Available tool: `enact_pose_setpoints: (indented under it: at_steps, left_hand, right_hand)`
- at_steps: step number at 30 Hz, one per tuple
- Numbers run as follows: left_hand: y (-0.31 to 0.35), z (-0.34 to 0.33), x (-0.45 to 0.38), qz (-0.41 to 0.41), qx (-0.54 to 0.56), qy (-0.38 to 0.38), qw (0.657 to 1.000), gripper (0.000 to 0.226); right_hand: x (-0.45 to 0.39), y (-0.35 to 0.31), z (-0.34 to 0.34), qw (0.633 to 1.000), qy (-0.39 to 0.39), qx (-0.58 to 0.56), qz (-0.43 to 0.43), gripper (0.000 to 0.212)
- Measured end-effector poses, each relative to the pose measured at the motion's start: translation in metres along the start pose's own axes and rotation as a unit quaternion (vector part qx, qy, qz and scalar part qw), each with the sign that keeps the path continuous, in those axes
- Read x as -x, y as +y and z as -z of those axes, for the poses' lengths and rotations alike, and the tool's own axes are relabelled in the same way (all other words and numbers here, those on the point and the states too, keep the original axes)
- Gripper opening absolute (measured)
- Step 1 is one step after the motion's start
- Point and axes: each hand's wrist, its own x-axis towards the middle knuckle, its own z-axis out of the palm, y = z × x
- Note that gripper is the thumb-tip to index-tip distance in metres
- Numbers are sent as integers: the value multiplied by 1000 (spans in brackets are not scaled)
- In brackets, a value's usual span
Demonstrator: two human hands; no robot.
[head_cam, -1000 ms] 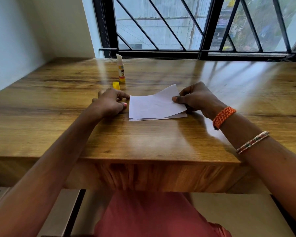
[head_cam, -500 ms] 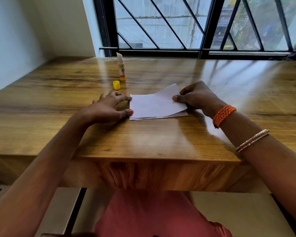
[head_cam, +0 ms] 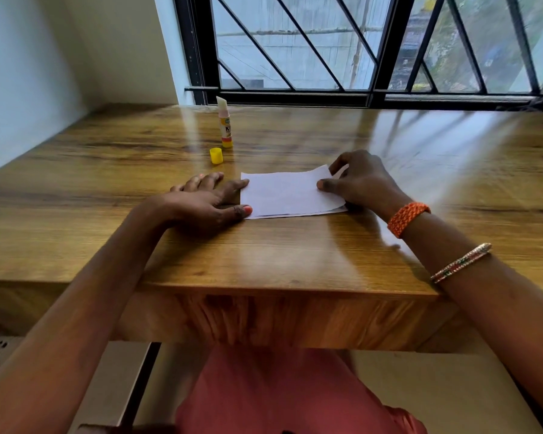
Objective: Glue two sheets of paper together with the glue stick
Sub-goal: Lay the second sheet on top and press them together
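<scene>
I judge the two stacked paper sheets (head_cam: 287,194) light and floppy, so my left hand (head_cam: 207,203) lies flat, fingers extended, against their left edge while my right hand (head_cam: 362,181) pinches the top sheet's right edge.

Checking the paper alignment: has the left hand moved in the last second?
Yes. The left hand uncurled, its fingers now flat against the paper's left edge.

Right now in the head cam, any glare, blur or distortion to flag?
Head view: window glare streaks across the wooden table; wide-angle bowing at the edges; slight motion smear by the right forearm; glue stick, yellow cap and paper sheets stay readable.
</scene>
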Motion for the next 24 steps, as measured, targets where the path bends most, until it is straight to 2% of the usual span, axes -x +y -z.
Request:
enact_pose_setpoints:
  at_steps: [5, 7, 10, 12, 14, 16, 18, 24]
  left_hand:
    - [0, 0, 0, 1, -3, 1, 1000, 90]
    - [2, 1, 1, 5, -4, -2, 1000, 90]
    - [6, 0, 2, 10, -14, -6, 1000, 80]
    - [6, 0, 2, 17, -25, 2, 1000, 76]
    - [7, 0, 2, 29, -36, 0, 999, 80]
    - [12, 1, 1, 35, -50, -11, 998, 84]
    - [18, 5, 1, 30, -63, -28, 997, 83]
    - [13, 11, 4, 12, -47, -39, 998, 85]
  right_hand:
    - [2, 2, -4, 997, 14, 68, 46, 44]
    - [6, 0, -3, 990, 27, 130, 53, 45]
    - [14, -6, -2, 952, 95, 281, 76, 35]
    - [14, -15, -8, 937, 101, 312, 116, 33]
    - [12, -28, -22, 946, 25, 281, 160, 39]
    - [12, -40, -38, 952, -108, 230, 168, 49]
    - [13, -46, -53, 937, -194, 229, 180, 56]
    - [13, -50, -63, 917, -199, 254, 234, 54]
